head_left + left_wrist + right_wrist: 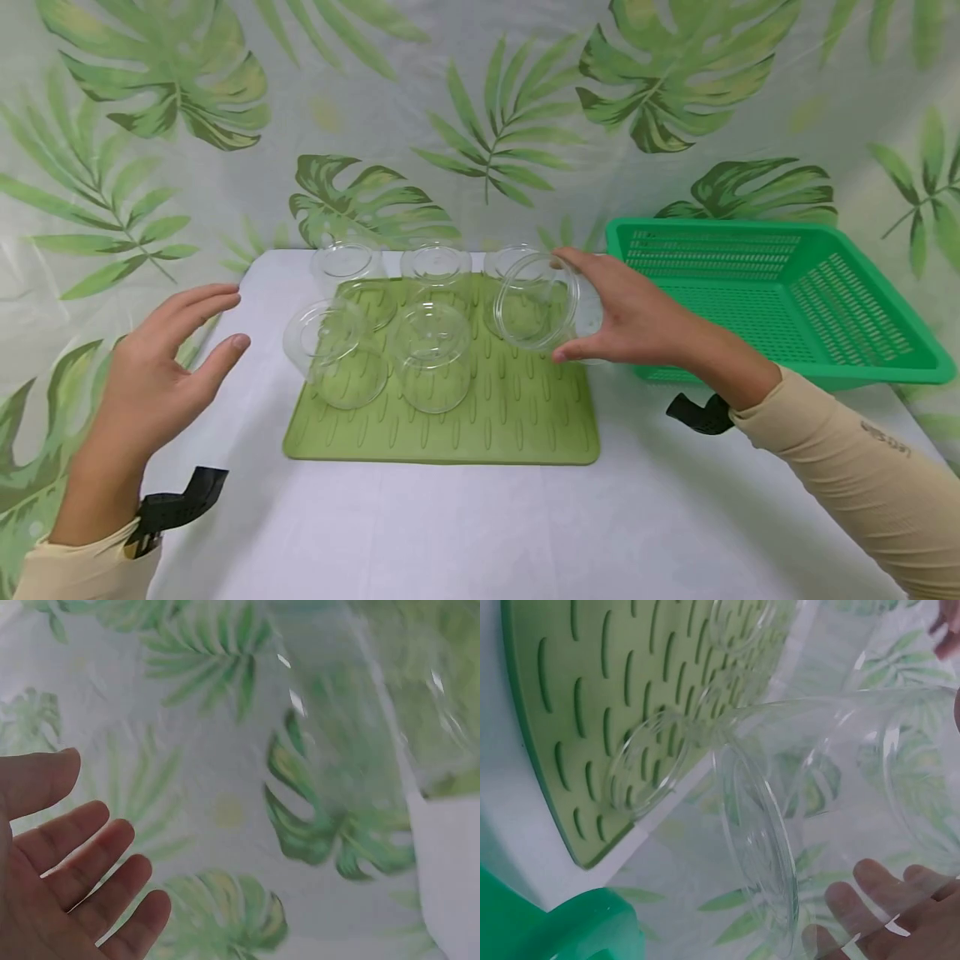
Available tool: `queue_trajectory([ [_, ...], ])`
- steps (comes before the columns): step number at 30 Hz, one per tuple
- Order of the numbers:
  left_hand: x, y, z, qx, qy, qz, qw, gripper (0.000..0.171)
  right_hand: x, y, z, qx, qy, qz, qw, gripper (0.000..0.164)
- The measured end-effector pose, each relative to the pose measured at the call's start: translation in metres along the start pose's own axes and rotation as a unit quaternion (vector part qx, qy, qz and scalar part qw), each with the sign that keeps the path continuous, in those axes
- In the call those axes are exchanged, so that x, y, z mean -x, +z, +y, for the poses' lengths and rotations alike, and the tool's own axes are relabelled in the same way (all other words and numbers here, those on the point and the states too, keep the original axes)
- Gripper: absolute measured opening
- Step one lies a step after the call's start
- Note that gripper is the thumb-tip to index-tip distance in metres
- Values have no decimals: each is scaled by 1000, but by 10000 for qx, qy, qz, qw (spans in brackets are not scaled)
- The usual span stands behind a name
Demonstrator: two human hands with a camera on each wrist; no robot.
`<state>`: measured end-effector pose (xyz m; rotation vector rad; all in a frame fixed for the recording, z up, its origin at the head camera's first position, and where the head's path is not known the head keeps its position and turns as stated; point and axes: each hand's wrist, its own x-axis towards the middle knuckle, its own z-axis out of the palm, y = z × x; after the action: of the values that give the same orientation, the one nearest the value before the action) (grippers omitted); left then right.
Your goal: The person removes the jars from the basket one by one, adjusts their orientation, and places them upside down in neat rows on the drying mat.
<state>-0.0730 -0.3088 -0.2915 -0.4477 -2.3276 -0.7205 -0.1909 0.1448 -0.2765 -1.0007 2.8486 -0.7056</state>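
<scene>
My right hand (637,312) grips a clear jar (536,302) between thumb and fingers, tilted so its round end faces me, above the right side of a green ribbed mat (525,433). In the right wrist view, the fingers (855,900) show along the wall of that jar (825,776). Several similar clear jars stand on the mat, among them a front jar (432,371) and a back-row jar (437,265). Left of them, my left hand (146,379) hovers with its fingers apart, holding nothing. The left wrist view shows its relaxed fingers (97,870).
A green plastic basket (825,375) with slotted walls stands right of the mat, close to my right forearm. The mat lies on a white-covered table (450,533). Behind hangs a leaf-patterned sheet (510,100).
</scene>
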Motion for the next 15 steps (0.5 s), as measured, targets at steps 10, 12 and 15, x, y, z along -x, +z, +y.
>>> queue_trajectory([
  [10, -41, 41, 59, 730, 660, -150, 9950, 50, 4, 4, -4, 6, -64, 187, 9998, 110],
  [12, -47, 52, 69, 852, 815, -183, 9929, 51, 5, 5, -6, 26, -145, 223, 9996, 110],
  [15, -53, 70, 82, 982, 1036, -315, 9893, 52, 7, 7, -9, 147, -305, 226, 9992, 111],
])
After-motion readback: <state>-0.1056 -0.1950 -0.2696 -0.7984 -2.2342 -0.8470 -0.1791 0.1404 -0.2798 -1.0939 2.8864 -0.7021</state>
